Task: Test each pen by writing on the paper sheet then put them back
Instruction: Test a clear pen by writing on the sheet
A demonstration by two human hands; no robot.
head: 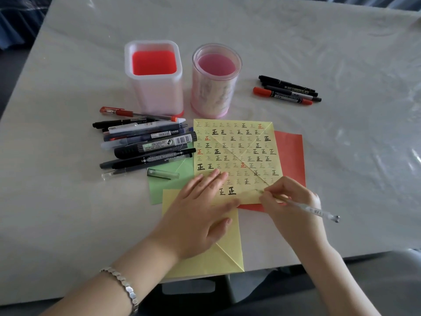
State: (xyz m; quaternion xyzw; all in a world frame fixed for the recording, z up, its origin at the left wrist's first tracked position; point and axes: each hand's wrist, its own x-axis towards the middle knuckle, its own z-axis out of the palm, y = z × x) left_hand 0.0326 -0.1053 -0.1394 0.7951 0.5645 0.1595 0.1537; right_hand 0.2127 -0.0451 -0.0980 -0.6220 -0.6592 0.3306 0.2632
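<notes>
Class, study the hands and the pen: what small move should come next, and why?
Probably write the test mark now: the right hand pinches the pen, its tip at a blank spot in the bottom row of the sheet, right of the last bold marks, and the left hand presses the sheet flat. The cap lies apart on green paper, so capping likely follows.

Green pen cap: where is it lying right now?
In the head view the green cap lies left of centre on the green paper, just below the pen pile and left of the left hand.
</notes>
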